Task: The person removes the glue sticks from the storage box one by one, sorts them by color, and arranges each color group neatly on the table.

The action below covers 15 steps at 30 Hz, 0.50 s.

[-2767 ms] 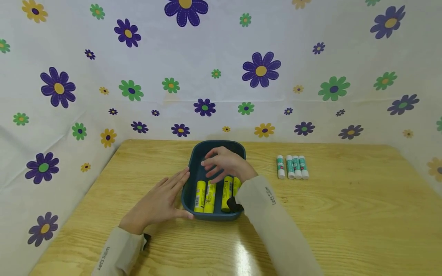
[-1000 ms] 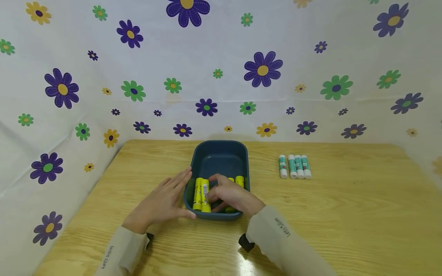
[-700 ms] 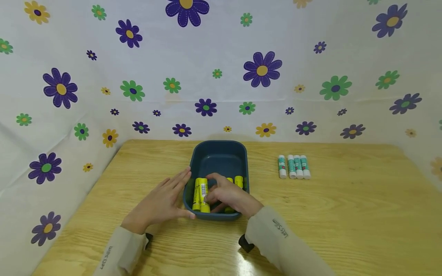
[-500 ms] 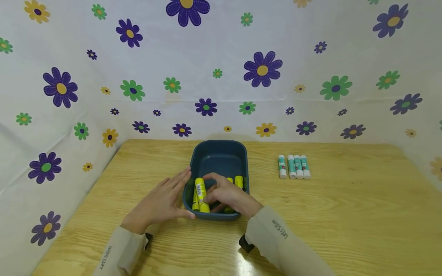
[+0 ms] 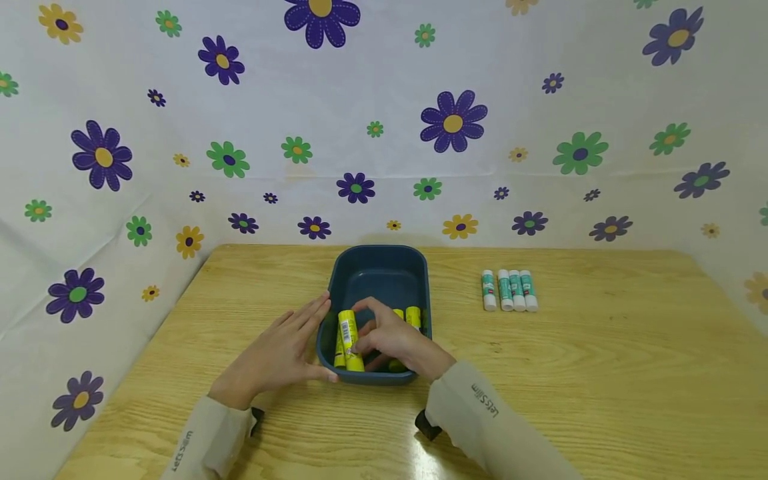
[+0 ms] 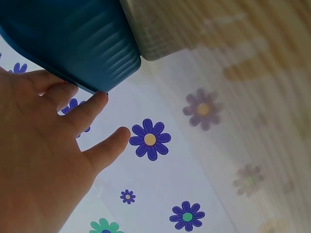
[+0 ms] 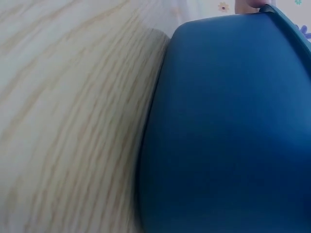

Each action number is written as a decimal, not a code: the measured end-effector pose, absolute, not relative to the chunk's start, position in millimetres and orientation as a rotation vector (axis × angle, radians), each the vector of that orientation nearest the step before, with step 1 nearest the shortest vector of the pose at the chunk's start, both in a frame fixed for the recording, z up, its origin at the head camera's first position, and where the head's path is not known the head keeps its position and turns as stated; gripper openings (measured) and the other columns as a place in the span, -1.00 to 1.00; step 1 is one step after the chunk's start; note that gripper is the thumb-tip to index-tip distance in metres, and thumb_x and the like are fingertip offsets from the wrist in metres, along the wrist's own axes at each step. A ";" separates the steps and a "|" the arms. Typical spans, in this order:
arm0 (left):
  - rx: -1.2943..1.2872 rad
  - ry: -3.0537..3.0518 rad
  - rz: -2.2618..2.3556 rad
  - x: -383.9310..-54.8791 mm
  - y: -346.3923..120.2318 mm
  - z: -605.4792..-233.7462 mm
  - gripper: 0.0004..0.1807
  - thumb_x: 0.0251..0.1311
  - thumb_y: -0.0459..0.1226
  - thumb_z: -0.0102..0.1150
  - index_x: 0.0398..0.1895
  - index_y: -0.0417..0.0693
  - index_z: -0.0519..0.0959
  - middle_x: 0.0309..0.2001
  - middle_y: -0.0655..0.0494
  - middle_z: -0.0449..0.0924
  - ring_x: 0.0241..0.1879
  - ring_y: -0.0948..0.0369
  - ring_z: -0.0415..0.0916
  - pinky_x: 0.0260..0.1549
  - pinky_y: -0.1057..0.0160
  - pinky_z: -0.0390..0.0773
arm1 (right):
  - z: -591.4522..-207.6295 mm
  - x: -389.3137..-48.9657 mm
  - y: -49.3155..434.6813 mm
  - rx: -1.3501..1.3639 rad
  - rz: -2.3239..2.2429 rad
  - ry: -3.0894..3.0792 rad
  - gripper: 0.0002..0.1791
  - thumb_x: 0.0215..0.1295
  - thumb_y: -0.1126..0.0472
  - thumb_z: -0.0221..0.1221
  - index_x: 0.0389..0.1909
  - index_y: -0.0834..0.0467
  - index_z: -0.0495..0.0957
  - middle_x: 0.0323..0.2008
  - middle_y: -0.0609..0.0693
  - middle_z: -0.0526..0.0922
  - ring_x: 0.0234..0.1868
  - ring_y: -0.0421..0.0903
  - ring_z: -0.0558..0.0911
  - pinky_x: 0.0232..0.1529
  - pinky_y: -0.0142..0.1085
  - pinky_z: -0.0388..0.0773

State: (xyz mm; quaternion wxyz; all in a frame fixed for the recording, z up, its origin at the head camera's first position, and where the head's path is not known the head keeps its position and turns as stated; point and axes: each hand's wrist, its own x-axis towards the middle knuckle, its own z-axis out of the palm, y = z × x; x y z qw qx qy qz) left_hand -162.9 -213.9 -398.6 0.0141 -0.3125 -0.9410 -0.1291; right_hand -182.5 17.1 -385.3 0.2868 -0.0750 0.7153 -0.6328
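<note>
A dark blue plastic bin (image 5: 381,379) holds several yellow glue sticks at its near end. My left hand (image 5: 277,357) lies along the bin's left side, fingers fairly straight at the rim and thumb at the near left corner. In the left wrist view, fingertips (image 6: 100,98) meet the edge of the bin (image 6: 92,43). Inside the bin, my right hand (image 5: 399,339) has its loosely bent fingers against the right side of a leaning yellow glue stick (image 5: 351,341). Another stick (image 5: 339,348) lies partly behind it. Two more, one a yellow stick (image 5: 413,316), are partly covered by the right hand.
Right of the bin, several white-and-green glue sticks (image 5: 511,291) lie side by side on the wooden table (image 5: 600,373). A white flowered cloth (image 5: 384,87) hangs along the table's back and left side. The bin's far half shows bare floor.
My right hand has come down from above the bin's middle to the near sticks. The left-hand pair has shifted, one stick now leaning leftward over its neighbour. My left hand stays at the bin.
</note>
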 end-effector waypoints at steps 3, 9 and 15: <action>-0.973 -2.933 -0.409 -163.1 -215.0 -398.6 0.34 0.01 0.52 0.09 0.58 -0.30 0.06 0.61 -0.13 -0.04 0.50 -0.14 0.09 0.32 -0.35 0.22 | -384.2 -182.7 18.3 -0.204 -1.738 1.913 -0.27 0.22 0.54 0.26 0.40 0.20 0.25 -0.16 0.22 0.55 -0.35 0.01 0.68 -0.34 -0.04 0.74; -0.965 -2.950 -0.411 -163.7 -215.2 -399.4 0.33 0.02 0.49 0.15 0.59 -0.28 0.03 0.61 -0.11 -0.07 0.51 -0.13 0.07 0.33 -0.36 0.19 | -376.0 -184.4 28.6 -0.233 -1.853 1.895 -0.28 0.26 0.51 0.24 0.41 0.22 0.21 -0.10 0.26 0.54 -0.27 0.03 0.71 -0.27 0.03 0.73; -0.942 -2.964 -0.437 -162.9 -214.4 -399.2 0.32 0.01 0.41 0.29 0.60 -0.27 0.02 0.62 -0.09 -0.07 0.52 -0.13 0.06 0.34 -0.36 0.17 | -362.2 -187.6 48.8 -0.226 -1.925 1.916 -0.28 0.29 0.48 0.24 0.42 0.18 0.21 -0.05 0.26 0.52 -0.23 0.06 0.68 -0.25 0.01 0.73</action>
